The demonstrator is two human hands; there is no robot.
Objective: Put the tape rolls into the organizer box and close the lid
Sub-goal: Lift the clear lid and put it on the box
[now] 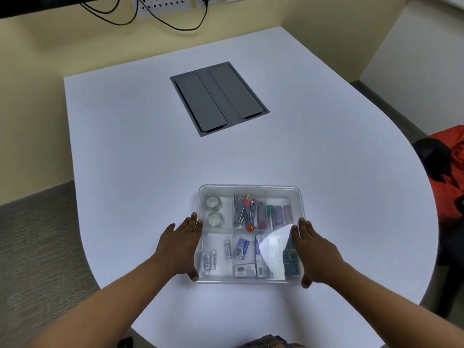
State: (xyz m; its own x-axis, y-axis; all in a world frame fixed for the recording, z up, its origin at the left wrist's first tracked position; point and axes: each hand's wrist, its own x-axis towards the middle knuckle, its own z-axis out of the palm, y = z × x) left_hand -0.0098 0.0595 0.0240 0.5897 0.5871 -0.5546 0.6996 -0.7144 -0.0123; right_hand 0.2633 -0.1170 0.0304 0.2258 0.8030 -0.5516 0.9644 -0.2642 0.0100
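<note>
A clear plastic organizer box [249, 189] sits on the white table near its front edge, with its transparent lid lying flat over it. Two clear tape rolls [214, 211] lie in the far-left compartment, seen through the lid. Other compartments hold batteries, clips, small packets and coloured items. My left hand [181, 244] presses flat against the box's left side, fingers together, thumb at the near corner. My right hand [312, 252] lies against the right side in the same way. The box is held between both palms.
A grey cable hatch [219, 97] is set into the white table [125, 146] further back. Wall sockets with black cables [173, 23] are behind. A red and black bag [449, 169] sits on a seat at the right.
</note>
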